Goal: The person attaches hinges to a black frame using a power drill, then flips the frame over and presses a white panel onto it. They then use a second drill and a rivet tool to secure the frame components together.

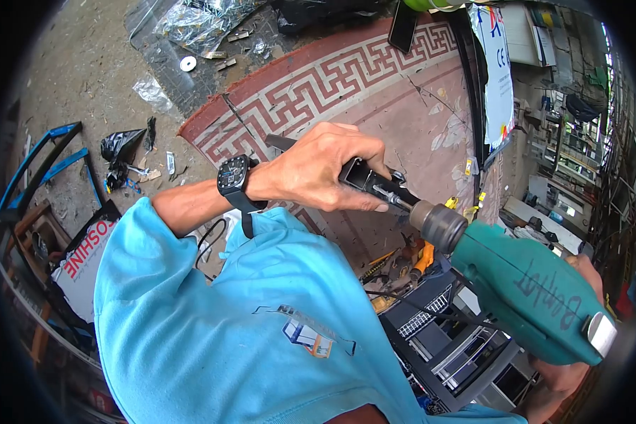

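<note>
My left hand (325,166), below a black wristwatch (235,182), is closed around a black hollow profile piece (360,175). One end of the profile shows past the thumb and fingers, and the rest is mostly covered by the hand. On the right, my right hand (560,376) grips a green power drill (523,283) with handwriting on its body. Its metal chuck (439,225) points left at the profile, and the bit meets the profile's end close to my left fingertips.
Beneath the hands spreads a red patterned carpet (318,92). A dark tool cart (445,353) and a yellow tool (422,261) lie below the drill. Off to the left are a blue frame (46,177) and black plastic scraps (124,145). A phone-like black slab (403,27) is at the top.
</note>
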The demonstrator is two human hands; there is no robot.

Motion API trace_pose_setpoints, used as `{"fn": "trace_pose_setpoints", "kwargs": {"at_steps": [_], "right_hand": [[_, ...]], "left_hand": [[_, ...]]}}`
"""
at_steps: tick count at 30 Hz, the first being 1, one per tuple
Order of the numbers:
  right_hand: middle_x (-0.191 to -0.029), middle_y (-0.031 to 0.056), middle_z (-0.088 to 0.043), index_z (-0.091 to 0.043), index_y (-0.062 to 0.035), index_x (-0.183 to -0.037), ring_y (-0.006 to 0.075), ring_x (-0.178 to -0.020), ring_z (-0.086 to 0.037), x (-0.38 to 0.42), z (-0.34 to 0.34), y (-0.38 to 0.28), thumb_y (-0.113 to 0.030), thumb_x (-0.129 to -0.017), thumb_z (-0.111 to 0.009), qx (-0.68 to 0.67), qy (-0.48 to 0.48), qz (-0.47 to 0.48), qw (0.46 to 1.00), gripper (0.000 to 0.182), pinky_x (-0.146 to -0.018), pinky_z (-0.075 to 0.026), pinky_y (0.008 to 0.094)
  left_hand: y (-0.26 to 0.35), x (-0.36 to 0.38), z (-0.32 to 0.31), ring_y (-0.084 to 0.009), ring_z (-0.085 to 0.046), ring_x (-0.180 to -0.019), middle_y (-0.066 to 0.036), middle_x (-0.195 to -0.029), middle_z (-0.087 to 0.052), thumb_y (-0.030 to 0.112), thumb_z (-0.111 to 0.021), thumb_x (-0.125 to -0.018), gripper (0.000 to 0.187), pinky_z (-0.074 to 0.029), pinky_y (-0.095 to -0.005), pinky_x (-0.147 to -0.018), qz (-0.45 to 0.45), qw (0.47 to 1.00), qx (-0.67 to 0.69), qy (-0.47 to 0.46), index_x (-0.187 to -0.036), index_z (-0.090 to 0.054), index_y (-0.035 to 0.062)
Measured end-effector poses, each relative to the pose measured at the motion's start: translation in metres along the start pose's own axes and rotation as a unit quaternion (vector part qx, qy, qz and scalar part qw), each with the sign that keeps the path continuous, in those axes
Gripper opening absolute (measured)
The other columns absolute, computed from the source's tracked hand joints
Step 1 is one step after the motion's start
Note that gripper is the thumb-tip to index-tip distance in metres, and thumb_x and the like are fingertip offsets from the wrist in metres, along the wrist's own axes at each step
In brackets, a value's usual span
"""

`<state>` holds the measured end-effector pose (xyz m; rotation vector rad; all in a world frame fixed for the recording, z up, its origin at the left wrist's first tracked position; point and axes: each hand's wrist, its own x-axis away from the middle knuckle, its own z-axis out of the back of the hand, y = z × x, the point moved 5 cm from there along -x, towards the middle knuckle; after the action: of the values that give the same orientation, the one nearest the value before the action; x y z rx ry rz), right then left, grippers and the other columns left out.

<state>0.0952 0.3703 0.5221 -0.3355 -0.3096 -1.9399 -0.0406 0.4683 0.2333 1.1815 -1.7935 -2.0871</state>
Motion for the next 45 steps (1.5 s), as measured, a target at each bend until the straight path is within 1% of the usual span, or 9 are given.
{"fn": "trace_pose_setpoints", "kwargs": {"at_steps": [19,23,29,31,34,36,41,43,45], "right_hand": [[-0.107,0.0147,-0.06,-0.046,0.0051,-0.124,0.0206,-0.094,-0.058,-0.001,0.005,-0.022,-0.026,-0.068,-0.071,0.045,-0.006,0.04,0.998,0.068,-0.085,-0.045,0.0326],[-0.107,0.0152,-0.06,-0.047,0.0045,-0.124,0.0208,-0.094,-0.059,-0.001,0.0,-0.03,-0.025,-0.069,-0.071,0.102,-0.015,0.071,0.992,0.067,-0.085,-0.045,0.0327],[-0.102,0.0142,-0.061,-0.048,0.0029,-0.122,0.0206,-0.091,-0.059,-0.008,-0.006,-0.026,-0.024,-0.067,-0.074,-0.01,0.002,0.082,0.997,0.066,-0.083,-0.046,0.0334],[-0.102,0.0143,-0.061,-0.048,0.0034,-0.122,0.0209,-0.091,-0.059,-0.007,-0.003,-0.027,-0.023,-0.066,-0.075,-0.006,0.005,0.02,1.0,0.068,-0.085,-0.045,0.0332],[-0.106,0.0144,-0.061,-0.047,0.0044,-0.123,0.0209,-0.094,-0.059,-0.008,0.0,-0.027,-0.022,-0.066,-0.075,0.021,-0.042,0.069,0.997,0.069,-0.088,-0.044,0.0328],[-0.107,0.0138,-0.06,-0.047,0.0045,-0.124,0.0205,-0.094,-0.059,-0.007,-0.004,-0.028,-0.022,-0.066,-0.075,0.019,-0.024,0.058,0.998,0.07,-0.089,-0.044,0.0327],[-0.109,0.0129,-0.059,-0.045,0.0041,-0.128,0.0194,-0.095,-0.058,-0.005,-0.005,-0.026,-0.023,-0.067,-0.075,-0.035,0.022,-0.009,0.999,0.073,-0.091,-0.043,0.0329],[-0.11,0.0129,-0.059,-0.044,0.0047,-0.129,0.0197,-0.097,-0.057,-0.003,-0.005,-0.026,-0.023,-0.065,-0.074,-0.031,0.033,-0.107,0.993,0.075,-0.091,-0.043,0.0333],[-0.11,0.0127,-0.059,-0.044,0.0052,-0.128,0.0202,-0.097,-0.057,-0.007,-0.001,-0.023,-0.021,-0.065,-0.073,-0.076,-0.001,-0.044,0.996,0.074,-0.091,-0.042,0.0337]], "left_hand": [[0.0,0.003,-0.003,-0.0199,-0.06,-0.07,-0.006,-0.076,-0.065,0.021,-0.084,-0.06,0.031,-0.045,-0.0317,-0.062,0.045,0.999,0.006,-0.011,-0.081,-0.067,0.0047],[-0.001,0.003,-0.002,-0.0217,-0.054,-0.064,-0.005,-0.066,-0.059,0.031,-0.081,-0.065,0.032,-0.04,-0.0335,-0.061,0.04,0.998,0.031,0.023,-0.079,-0.065,0.007],[-0.002,0.002,-0.001,-0.0212,-0.053,-0.064,-0.004,-0.068,-0.06,0.03,-0.082,-0.064,0.032,-0.04,-0.0329,-0.061,0.038,0.999,0.03,0.021,-0.08,-0.065,0.0078],[-0.003,0.002,0.0,-0.0211,-0.053,-0.064,-0.004,-0.069,-0.06,0.029,-0.082,-0.064,0.032,-0.04,-0.0325,-0.061,0.047,0.998,0.031,0.016,-0.081,-0.065,0.0079],[-0.002,0.003,-0.001,-0.0207,-0.054,-0.064,-0.004,-0.071,-0.062,0.027,-0.082,-0.065,0.03,-0.041,-0.0324,-0.061,0.002,0.999,0.033,0.015,-0.082,-0.066,0.0079],[0.001,0.002,0.0,-0.0206,-0.063,-0.076,-0.007,-0.083,-0.068,0.013,-0.08,-0.06,0.031,-0.047,-0.0313,-0.07,0.017,0.999,0.026,-0.011,-0.087,-0.069,0.0038],[0.001,0.0,0.001,-0.0196,-0.064,-0.08,-0.008,-0.091,-0.069,0.013,-0.082,-0.062,0.039,-0.048,-0.032,-0.073,0.005,0.999,0.052,-0.013,-0.098,-0.07,0.0052],[0.001,0.0,0.0,-0.0189,-0.065,-0.083,-0.009,-0.097,-0.07,0.016,-0.082,-0.064,0.038,-0.049,-0.0316,-0.076,0.003,0.998,0.057,-0.021,-0.099,-0.07,0.0058],[0.002,0.001,0.0,-0.0194,-0.065,-0.085,-0.009,-0.099,-0.069,0.016,-0.082,-0.065,0.037,-0.05,-0.0314,-0.078,0.0,0.997,0.07,-0.02,-0.098,-0.069,0.0057]]}}
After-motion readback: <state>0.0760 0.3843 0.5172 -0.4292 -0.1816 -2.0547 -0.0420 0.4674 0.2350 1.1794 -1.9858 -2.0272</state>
